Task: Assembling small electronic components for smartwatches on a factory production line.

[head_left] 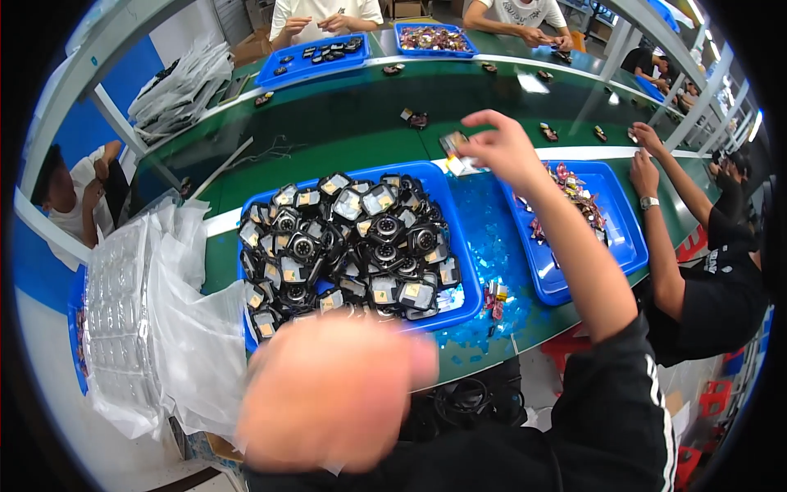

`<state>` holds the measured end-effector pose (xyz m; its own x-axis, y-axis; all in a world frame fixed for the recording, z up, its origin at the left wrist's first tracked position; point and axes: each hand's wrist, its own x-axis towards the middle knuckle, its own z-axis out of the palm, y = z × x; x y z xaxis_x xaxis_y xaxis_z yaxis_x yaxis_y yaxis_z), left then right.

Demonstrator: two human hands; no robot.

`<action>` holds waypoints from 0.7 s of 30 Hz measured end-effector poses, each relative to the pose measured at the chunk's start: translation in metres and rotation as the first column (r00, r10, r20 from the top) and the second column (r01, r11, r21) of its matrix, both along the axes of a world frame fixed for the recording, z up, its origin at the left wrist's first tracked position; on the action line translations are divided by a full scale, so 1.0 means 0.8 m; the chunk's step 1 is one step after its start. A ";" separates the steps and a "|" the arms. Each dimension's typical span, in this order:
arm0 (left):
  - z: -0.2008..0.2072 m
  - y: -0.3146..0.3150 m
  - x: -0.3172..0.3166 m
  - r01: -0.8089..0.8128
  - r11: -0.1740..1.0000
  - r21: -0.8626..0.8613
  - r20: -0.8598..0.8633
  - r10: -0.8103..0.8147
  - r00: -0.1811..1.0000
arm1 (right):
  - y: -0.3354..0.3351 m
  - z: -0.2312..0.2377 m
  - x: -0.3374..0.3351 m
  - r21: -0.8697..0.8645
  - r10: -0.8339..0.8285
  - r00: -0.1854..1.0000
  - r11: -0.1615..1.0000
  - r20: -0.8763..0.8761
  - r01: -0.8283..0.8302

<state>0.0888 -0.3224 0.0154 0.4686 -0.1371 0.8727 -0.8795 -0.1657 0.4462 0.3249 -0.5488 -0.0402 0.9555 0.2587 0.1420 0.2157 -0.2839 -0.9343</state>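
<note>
My right hand [504,152] reaches out over the near edge of the green belt. Its fingers pinch a small electronic part [451,146] with a silvery face and a pale tab. My left hand [328,394] is close to me, smeared by motion; its fingers cannot be made out. Just beyond it, a blue tray [469,279] is heaped with black watch-case assemblies [385,225], some showing round sensor backs, others grey inner faces. To the right, a second blue tray [545,287] holds a pile of small reddish and gold parts [580,201].
Several parts lie scattered along the green belt [344,123]. Blue film scraps and small loose parts [494,299] lie between the trays. Clear plastic trays in bags [123,303] stand at left. Co-workers sit across the belt and at both sides; one co-worker's arm [660,221] is at right.
</note>
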 end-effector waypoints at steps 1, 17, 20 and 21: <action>0.024 0.006 -0.026 0.044 0.998 0.047 0.066 -0.047 0.997 | 0.020 -0.003 0.042 -0.111 -0.034 0.995 0.994 -0.098 0.023; 0.062 0.053 -0.043 -0.156 0.987 0.047 0.282 0.136 0.950 | 0.020 -0.006 0.063 -0.286 0.090 0.982 0.957 0.167 -0.039; 0.028 0.026 -0.005 -0.406 0.895 -0.184 -0.191 0.373 0.908 | 0.028 0.010 -0.023 -0.545 0.551 0.830 0.726 0.093 -0.420; 0.022 0.028 0.005 -0.431 0.896 -0.106 -0.288 0.387 0.876 | 0.034 0.017 -0.046 -0.629 0.572 0.820 0.647 0.026 -0.432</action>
<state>0.0924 -0.3004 0.0326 0.6592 0.2478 0.7099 -0.6018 -0.3922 0.6957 0.2885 -0.5215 -0.0270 0.6182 0.7855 -0.0278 0.6509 -0.5314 -0.5423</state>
